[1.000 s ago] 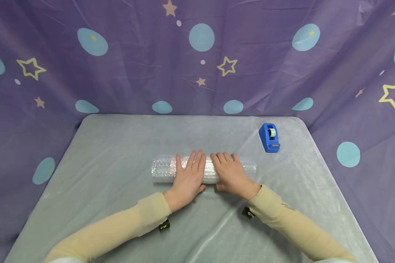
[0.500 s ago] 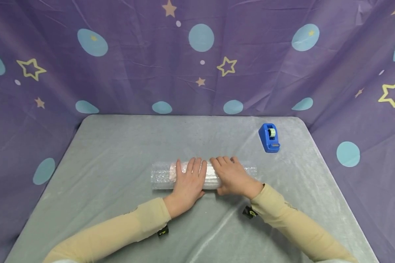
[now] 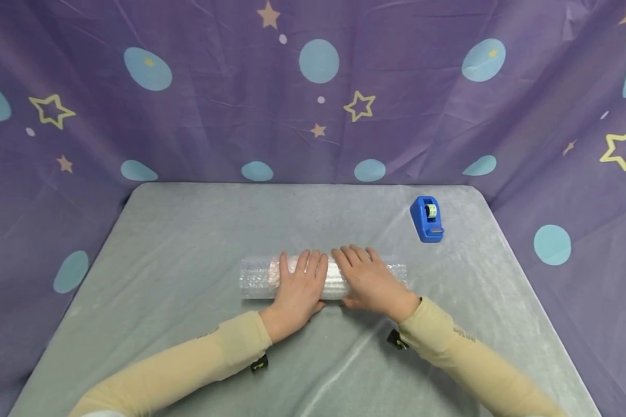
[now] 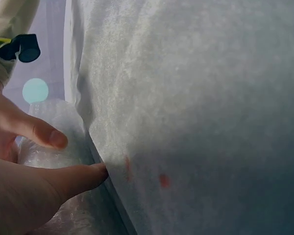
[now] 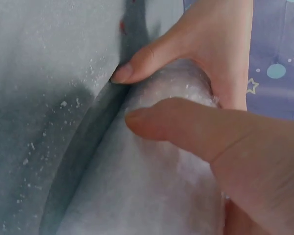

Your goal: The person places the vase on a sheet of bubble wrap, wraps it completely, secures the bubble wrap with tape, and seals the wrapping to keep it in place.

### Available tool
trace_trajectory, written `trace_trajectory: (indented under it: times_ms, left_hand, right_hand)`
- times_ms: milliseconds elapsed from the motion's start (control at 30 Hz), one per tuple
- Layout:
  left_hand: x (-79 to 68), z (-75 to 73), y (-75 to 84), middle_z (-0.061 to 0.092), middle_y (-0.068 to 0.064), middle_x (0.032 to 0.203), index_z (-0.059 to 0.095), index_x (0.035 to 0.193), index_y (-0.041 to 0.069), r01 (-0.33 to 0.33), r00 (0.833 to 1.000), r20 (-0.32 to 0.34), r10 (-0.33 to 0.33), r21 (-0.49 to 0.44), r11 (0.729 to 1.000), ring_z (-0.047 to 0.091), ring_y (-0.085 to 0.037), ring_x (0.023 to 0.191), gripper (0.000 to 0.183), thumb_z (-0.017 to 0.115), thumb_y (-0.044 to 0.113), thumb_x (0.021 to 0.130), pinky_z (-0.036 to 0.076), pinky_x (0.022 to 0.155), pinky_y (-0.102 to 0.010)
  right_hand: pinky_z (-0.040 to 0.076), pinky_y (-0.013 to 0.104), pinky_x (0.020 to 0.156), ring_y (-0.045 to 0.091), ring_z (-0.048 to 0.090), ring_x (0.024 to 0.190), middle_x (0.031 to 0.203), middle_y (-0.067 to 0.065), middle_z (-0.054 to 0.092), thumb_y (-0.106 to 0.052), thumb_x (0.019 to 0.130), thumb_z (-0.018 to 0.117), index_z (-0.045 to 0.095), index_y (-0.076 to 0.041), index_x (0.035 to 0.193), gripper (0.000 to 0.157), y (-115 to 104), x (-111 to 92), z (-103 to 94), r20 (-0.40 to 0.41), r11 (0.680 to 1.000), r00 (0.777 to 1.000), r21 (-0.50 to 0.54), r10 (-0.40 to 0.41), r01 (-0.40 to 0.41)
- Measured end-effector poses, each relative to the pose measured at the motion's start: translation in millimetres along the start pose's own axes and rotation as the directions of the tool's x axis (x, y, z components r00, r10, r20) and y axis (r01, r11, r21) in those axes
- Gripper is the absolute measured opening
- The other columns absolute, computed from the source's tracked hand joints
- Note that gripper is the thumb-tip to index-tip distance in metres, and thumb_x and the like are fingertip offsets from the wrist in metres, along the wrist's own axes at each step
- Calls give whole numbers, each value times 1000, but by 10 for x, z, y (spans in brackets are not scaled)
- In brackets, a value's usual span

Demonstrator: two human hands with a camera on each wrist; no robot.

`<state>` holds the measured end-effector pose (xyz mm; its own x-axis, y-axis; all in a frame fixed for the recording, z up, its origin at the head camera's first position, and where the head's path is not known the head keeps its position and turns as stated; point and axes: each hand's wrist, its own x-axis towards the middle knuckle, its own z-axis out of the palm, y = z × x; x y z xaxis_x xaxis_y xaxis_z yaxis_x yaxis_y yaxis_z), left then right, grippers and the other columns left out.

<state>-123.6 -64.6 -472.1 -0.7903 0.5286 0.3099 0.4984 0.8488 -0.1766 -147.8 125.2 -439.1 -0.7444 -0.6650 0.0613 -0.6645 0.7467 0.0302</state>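
Observation:
A clear bubble wrap roll [image 3: 255, 279] lies crosswise near the middle of the grey-covered table, its middle paler and shinier than its ends. My left hand [image 3: 298, 289] rests on it left of centre, fingers straight and spread over the top. Beside it, my right hand [image 3: 371, 282] lies across the right half, fingers reaching to the far side. In the left wrist view, the left thumb [image 4: 81, 180] points along the near side, its tip at the table cover. The right thumb [image 5: 171, 120] lies extended over the wrap in the right wrist view. Both palms' undersides are hidden.
A blue tape dispenser [image 3: 428, 220] with a tape roll stands at the table's back right. Grey cloth [image 3: 188, 231] with creases covers the table. Purple patterned curtains [image 3: 214, 116] hang behind it and along both sides.
The bubble wrap roll and both hands have shifted slightly toward the person since the first frame. Over the last half second the roll stays nearly still, while the right wrist and forearm move a little.

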Motion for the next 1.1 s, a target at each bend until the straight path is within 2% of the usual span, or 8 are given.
trace_trajectory:
  times_ms: [233,467,633,933,1100]
  left_hand:
    - [43,25,-19,48,-16,127,41,133,2,2,999,-34,-3,-10,1000,44,-34,120,106,79,61,54,28,92,-69]
    - [108,39,-64,50,-14,124,41,133,3,0,1000,-12,0,-16,1000,45,-33,117,104,80,61,55,28,92,-68]
    - [153,31,-99,52,-12,120,44,129,5,10,1000,-5,-11,-71,997,48,-31,112,97,81,54,55,30,90,-66]
    - [211,-27,-130,56,-11,113,47,123,6,43,998,46,-37,-141,989,52,-30,103,93,82,52,50,32,87,-61]
    - [233,-78,-139,58,-11,112,48,122,6,51,991,130,-29,-175,983,53,-30,101,93,80,55,49,34,85,-60]
  right_hand:
    - [33,58,100,38,40,126,139,21,41,-44,59,85,28,-3,145,111,-64,-72,17,-60,998,998,-50,24,-27]
    - [29,59,102,40,35,130,142,23,37,-40,61,85,28,-3,145,109,-128,-105,52,-109,996,992,-51,61,-67]
    - [26,60,103,41,33,131,142,23,36,-39,61,85,27,-2,145,109,-152,-112,114,-148,993,987,-85,66,-79]
    - [22,62,105,41,32,132,142,23,37,-41,59,84,29,-3,145,108,-194,-130,144,-199,990,977,-95,80,-101]
    - [21,61,105,41,30,133,142,22,37,-41,59,85,30,-4,145,108,-198,-148,200,-198,987,976,-113,89,-113]
